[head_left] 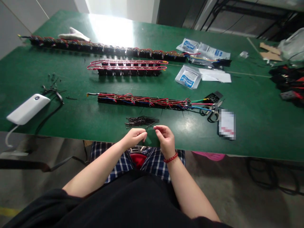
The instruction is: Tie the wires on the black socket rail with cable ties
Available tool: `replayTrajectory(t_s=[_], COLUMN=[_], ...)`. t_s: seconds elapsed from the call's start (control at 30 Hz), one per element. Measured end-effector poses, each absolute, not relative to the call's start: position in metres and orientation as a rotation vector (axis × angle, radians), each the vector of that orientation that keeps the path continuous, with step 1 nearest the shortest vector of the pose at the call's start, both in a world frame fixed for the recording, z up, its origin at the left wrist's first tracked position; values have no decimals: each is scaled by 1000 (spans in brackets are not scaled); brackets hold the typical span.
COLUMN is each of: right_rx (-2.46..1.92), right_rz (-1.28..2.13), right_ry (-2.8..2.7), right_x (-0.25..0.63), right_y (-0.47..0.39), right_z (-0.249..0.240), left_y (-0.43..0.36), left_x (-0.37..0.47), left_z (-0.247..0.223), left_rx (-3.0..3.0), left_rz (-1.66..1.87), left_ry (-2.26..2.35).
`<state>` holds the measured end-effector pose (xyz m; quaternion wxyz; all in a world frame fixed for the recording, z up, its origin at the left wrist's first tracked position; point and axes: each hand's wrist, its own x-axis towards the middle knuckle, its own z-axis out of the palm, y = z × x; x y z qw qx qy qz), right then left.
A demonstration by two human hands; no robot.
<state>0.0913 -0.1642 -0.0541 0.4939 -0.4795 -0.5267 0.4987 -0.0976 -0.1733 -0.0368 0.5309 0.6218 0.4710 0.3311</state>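
Several fingers of the left hand (135,138) curl inward; the right hand (166,141)'s thumb and forefinger look slightly apart; whether either pinches anything, I cannot tell. At eleven o'clock lies a pile of black strips (142,121), beyond it a red-wired bar (142,101); scissors (214,110) at two o'clock.

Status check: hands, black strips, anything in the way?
Left hand and right hand close to black strips; grip unclear. Strips heaped, near side of wired bar. Scissors off right, clear of hands.
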Motion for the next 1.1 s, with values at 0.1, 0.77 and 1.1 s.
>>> replayTrajectory(t_s=[0.1, 0.77, 1.1], right_rx=[-1165, -1036, -1049], right_rz=[1389, 1532, 1488], right_ry=[-1252, -1038, -996], right_x=[95, 99, 96], right_y=[-162, -147, -148], right_z=[-51, -52, -57], left_y=[-170, -165, -166], left_x=[-101, -102, -105], left_z=[-35, -35, -39], left_rx=[1554, 1756, 1732], left_rz=[689, 570, 598], left_ry=[1040, 1008, 950])
